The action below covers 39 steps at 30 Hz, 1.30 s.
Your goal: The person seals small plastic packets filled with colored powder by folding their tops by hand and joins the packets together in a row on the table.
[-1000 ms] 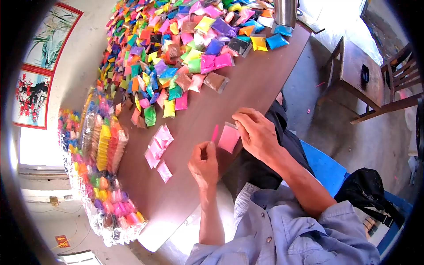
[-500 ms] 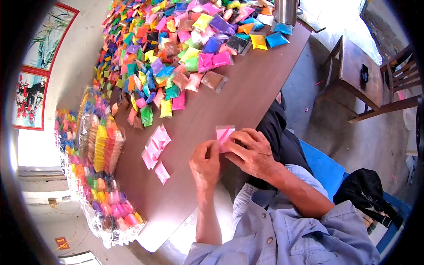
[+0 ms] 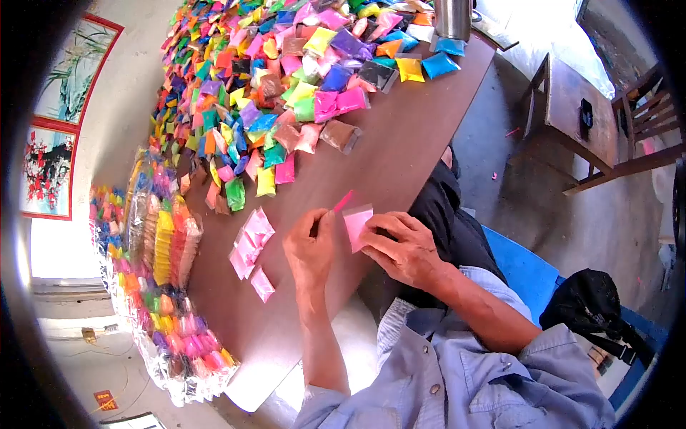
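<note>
1. Pink packet (image 3: pixel 356 227): at the right hand's fingertips, on the side facing the left hand; sits between the two hands, upper end tipped away from the person.
2. Right hand (image 3: pixel 407 249): narrow grip, thumb and fingers pinching the packet's near side edge.
3. Pink strip (image 3: pixel 344 201): sticks out from the left hand's fingertips, slanting away and toward the right; near the packet, not touching it.
4. Left hand (image 3: pixel 309 243): narrow, thumb and index finger closed on the strip's lower end; other fingers curled.
5. Pink packet cluster (image 3: pixel 251 242): on the table (image 3: pixel 389 161), left of the left hand, apart from it; packets overlap.
6. Single pink packet (image 3: pixel 262 284): nearer the person than the cluster, just beside it, also left of the left hand.
7. Multicolored packet heap (image 3: pixel 286 82): beyond both hands, spreads over the table's far part.
8. Clear bags of colored packets (image 3: pixel 164 264): farther left of the left hand, past the cluster.
9. Metal container (image 3: pixel 453 20): far beyond the right hand, at the heap's right end.
10. Wooden stool (image 3: pixel 579 118): well right of and beyond the right hand, black item (image 3: pixel 586 113) on top.
</note>
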Tool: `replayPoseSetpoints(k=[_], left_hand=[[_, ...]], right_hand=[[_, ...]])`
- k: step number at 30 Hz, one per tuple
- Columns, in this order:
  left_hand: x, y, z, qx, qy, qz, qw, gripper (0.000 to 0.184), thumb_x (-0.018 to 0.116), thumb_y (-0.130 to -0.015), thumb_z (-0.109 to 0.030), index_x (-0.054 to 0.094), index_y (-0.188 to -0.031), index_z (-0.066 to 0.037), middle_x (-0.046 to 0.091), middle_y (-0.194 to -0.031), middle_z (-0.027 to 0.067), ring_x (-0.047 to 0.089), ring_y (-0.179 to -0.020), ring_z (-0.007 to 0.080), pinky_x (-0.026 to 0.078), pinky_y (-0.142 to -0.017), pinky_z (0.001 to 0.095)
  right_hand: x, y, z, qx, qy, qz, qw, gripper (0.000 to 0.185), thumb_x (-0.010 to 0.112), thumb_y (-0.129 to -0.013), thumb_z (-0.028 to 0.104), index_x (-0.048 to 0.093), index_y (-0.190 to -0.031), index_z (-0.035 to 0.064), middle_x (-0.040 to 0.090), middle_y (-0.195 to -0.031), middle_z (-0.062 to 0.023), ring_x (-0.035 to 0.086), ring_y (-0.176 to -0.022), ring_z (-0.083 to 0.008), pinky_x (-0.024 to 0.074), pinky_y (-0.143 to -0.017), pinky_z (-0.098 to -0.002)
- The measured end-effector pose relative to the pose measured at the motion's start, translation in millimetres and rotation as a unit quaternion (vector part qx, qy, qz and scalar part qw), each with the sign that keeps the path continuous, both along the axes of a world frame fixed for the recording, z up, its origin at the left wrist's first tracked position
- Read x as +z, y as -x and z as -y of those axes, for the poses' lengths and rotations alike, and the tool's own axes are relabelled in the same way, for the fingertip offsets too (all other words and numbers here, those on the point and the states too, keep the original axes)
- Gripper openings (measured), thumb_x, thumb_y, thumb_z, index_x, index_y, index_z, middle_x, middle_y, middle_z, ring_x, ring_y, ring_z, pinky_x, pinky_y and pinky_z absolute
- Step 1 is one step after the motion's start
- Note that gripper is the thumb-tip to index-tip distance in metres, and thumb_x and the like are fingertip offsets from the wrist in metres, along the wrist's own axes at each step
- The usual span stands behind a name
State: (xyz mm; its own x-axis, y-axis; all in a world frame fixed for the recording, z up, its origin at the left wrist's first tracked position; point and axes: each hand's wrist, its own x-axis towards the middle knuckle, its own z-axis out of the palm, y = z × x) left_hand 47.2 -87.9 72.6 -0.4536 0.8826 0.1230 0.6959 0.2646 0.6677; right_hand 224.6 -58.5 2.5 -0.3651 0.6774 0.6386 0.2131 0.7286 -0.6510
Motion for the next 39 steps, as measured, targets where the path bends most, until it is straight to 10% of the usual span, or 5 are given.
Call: replayPoseSetpoints(k=[10,39], left_hand=[[-17,-8,-4,-0.071,-0.003,-0.052,0.996,0.010,0.070,-0.089,-0.011,0.074,-0.094,-0.004,0.072,-0.090,0.0145,0.071,-0.081,0.0335,0.055,-0.071,0.0399],[-11,-6,23,-0.050,-0.036,-0.009,0.998,0.008,0.072,-0.090,-0.008,0.074,-0.096,-0.002,0.071,-0.083,0.0125,0.066,-0.069,0.0234,0.052,-0.066,0.0353]], right_hand=[[-6,0,-3,0.005,-0.014,-0.015,1.000,0.028,0.083,-0.080,0.012,0.073,-0.106,0.0130,0.068,-0.113,-0.0081,0.067,-0.099,-0.0309,0.0566,-0.087,-0.0383],[-7,3,-4,-0.002,-0.014,-0.028,1.000,0.027,0.085,-0.076,0.009,0.074,-0.099,0.0132,0.068,-0.106,-0.0042,0.068,-0.096,-0.0252,0.0559,-0.085,-0.0365]])
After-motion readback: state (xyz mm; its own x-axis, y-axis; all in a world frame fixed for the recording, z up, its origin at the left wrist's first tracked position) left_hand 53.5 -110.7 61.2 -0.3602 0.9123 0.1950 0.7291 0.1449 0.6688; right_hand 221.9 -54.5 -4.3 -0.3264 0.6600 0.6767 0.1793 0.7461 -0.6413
